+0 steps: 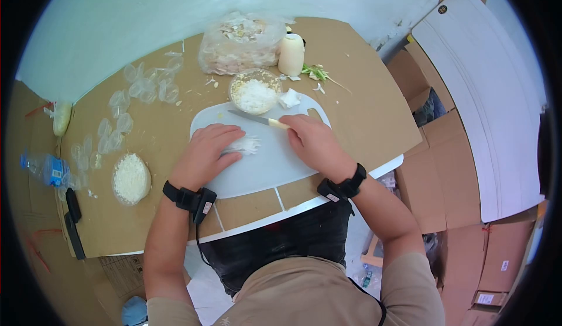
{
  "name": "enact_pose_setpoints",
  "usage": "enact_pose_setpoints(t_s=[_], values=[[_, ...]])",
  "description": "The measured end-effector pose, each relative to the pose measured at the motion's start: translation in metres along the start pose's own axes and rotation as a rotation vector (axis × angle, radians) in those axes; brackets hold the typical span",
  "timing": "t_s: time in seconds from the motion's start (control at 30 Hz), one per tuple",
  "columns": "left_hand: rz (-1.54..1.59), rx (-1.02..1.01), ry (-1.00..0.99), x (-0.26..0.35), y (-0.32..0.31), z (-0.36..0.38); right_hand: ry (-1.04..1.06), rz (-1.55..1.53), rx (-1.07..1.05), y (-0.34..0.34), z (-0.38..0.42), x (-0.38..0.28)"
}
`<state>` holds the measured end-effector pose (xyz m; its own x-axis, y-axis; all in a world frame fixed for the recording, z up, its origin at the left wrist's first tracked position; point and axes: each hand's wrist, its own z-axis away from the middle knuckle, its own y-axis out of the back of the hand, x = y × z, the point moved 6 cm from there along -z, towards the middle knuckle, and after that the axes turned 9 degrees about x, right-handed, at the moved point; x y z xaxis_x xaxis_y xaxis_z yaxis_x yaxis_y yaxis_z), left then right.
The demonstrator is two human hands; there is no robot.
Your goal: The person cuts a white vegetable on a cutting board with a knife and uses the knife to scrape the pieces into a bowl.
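On the white cutting board (263,177) lies a small pile of white strips (249,145). My left hand (213,150) rests at the left of this pile, its fingers bent together over the pile's edge. My right hand (313,141) is closed around the pale handle of a knife (252,117), whose blade points left above the strips. Just beyond the blade stands a clear round bowl (255,92) with white shreds over yellowish bits. A white chunk (289,98) sits beside that bowl, near the board's far edge.
Another bowl of white shreds (132,178) stands at the left. Behind the board are a large plastic bag (243,42), a peeled white radish-like piece (291,55) and green stems (315,72). Clear plastic cups (143,86) and a bottle (50,170) are farther left.
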<state>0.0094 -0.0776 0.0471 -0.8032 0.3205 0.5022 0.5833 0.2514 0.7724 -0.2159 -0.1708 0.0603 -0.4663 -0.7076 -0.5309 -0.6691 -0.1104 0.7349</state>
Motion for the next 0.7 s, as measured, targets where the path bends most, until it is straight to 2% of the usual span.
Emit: enact_pose_setpoints(t_s=[0.17,0.23,0.33,0.47,0.7], values=[[-0.027,0.032,0.048,-0.003,-0.012,-0.004,0.033,0.077,0.04,0.011,0.012,-0.006],[-0.046,0.063,0.04,-0.002,-0.015,-0.005,-0.02,0.135,0.012,0.011,0.015,-0.011],[-0.077,0.063,0.075,0.003,-0.016,-0.005,-0.048,0.147,-0.06,0.006,0.022,-0.024],[-0.08,0.104,0.062,0.008,-0.016,-0.005,-0.007,0.086,-0.046,0.001,0.028,-0.028],[-0.206,0.165,0.196,0.015,-0.031,-0.004,-0.139,0.183,-0.084,-0.002,0.041,-0.032]])
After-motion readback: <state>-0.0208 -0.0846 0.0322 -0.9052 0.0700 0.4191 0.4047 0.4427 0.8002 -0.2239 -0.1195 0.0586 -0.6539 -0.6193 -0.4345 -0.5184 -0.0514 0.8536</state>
